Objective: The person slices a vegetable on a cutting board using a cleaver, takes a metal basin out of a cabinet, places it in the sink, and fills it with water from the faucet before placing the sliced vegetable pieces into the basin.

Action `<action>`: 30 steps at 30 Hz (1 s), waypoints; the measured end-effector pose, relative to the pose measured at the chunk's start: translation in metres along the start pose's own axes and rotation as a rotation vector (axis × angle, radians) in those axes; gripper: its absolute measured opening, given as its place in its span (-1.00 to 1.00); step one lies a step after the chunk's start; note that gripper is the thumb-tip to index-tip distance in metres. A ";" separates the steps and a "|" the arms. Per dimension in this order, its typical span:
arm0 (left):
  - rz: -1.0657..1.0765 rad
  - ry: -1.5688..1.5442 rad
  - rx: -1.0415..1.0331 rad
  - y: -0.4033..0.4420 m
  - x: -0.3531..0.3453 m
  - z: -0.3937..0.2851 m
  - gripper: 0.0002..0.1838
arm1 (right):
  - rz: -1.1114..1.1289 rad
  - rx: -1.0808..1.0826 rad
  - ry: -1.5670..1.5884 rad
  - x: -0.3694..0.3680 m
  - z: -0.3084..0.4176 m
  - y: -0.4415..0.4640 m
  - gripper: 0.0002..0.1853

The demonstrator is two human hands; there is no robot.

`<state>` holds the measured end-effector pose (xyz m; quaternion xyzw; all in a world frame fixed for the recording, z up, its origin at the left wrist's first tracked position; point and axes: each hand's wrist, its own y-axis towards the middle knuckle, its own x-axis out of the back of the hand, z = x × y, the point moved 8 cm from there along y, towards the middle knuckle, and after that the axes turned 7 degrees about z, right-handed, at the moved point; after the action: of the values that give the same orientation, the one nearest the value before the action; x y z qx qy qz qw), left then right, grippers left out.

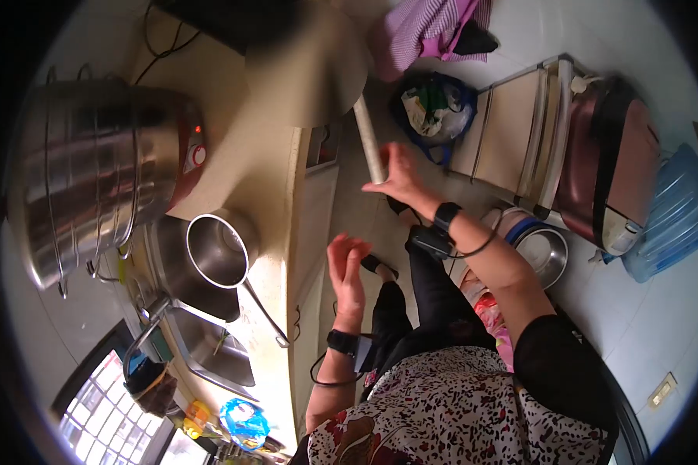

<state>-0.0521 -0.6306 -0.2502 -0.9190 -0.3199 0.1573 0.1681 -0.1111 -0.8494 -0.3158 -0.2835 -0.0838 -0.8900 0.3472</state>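
Note:
My right hand is closed around the lower end of a pale, straight handle. That handle runs up to a large, rounded, beige-grey object, too blurred to identify, over the counter's far part. Lower and to the left, my left hand is near the counter edge with loosely bent fingers apart and nothing in them. A steel pot with a long handle sits over the sink edge, left of my left hand.
The counter runs along the left, with a double sink, faucet and large steel steamer. On the right are a blue bag, a cabinet, a steel basin and a water bottle.

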 end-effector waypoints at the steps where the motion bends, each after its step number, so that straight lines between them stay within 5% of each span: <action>1: 0.032 0.014 -0.013 0.010 -0.016 -0.003 -0.61 | -0.075 -0.024 -0.023 0.016 -0.015 -0.005 -0.38; 4: 0.119 0.068 -0.042 0.037 -0.050 -0.004 -0.63 | -0.357 0.007 -0.050 0.063 -0.050 -0.023 -0.44; 8: 0.162 0.086 -0.111 0.084 -0.080 0.006 -0.70 | -0.745 -0.271 0.327 0.096 -0.122 -0.054 -0.31; 15: 0.408 -0.054 -0.306 0.189 -0.168 0.007 -0.65 | -0.962 -0.466 0.532 0.073 -0.153 -0.074 -0.40; 19: 0.508 0.115 -0.322 0.221 -0.204 0.010 -0.36 | -0.880 -0.578 0.882 0.032 -0.145 -0.073 -0.66; 23: 0.617 -0.134 -0.103 0.234 -0.201 0.018 -0.18 | -0.606 -0.508 1.053 -0.039 -0.129 -0.042 -0.73; 27: 0.818 -0.090 -0.011 0.250 -0.209 0.014 -0.24 | -0.313 -0.252 1.293 -0.094 -0.069 0.022 -0.82; 30: 0.822 0.001 0.013 0.251 -0.212 0.014 -0.30 | -0.114 -0.134 0.915 -0.130 -0.034 0.065 -0.76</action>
<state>-0.0809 -0.9489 -0.3271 -0.9693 0.0752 0.2131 0.0971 -0.0051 -0.8352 -0.4199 0.1213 0.1202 -0.9447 0.2799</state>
